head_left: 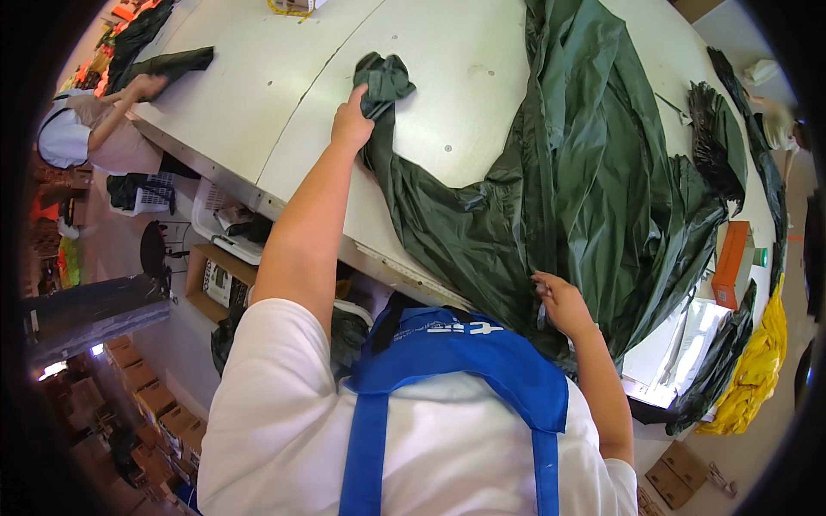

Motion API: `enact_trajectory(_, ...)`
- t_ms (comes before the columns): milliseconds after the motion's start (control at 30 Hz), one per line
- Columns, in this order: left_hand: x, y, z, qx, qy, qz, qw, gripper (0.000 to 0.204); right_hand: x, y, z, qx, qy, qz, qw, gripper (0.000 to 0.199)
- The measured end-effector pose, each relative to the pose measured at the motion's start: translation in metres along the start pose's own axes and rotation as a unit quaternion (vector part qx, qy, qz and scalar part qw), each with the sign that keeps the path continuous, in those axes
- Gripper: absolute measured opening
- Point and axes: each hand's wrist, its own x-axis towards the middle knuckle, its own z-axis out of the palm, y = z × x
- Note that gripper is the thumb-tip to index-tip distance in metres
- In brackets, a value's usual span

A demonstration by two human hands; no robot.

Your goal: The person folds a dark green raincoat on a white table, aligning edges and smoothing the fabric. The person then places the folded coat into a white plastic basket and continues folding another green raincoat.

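A shiny dark green raincoat (594, 172) lies spread in folds over the white table (465, 95), from its far side down to the near edge by my body. One sleeve stretches left across the tabletop. My left hand (352, 125), arm extended, is closed on the bunched end of that sleeve (385, 82). Close to my blue apron, my right hand (564, 305) has its fingers pinched at the coat's long front edge. Its fingertips partly hide what they grip there.
On the right are an orange box (731, 265), a dark fringed bundle (718, 138), white sheets (688, 340) and a yellow garment (757, 370). At far left a co-worker (95, 129) handles dark green fabric. An open cardboard box (219, 279) sits below the table edge.
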Motion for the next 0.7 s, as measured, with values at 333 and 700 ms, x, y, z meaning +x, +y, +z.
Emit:
enact_trajectory(333, -0.147, 0.148, -0.081, -0.337, -0.159, 0.314, 0.874, 0.054, 0.094, -0.168, -0.014, 0.747, 0.195, 0.044, 0.634, 0.047)
enact_trajectory(700, -0.188, 0.150, -0.123, -0.213, 0.020, 0.407, 0.888, 0.058, 0.062, -0.200, -0.031, 0.839, 0.230, 0.030, 0.492, 0.023)
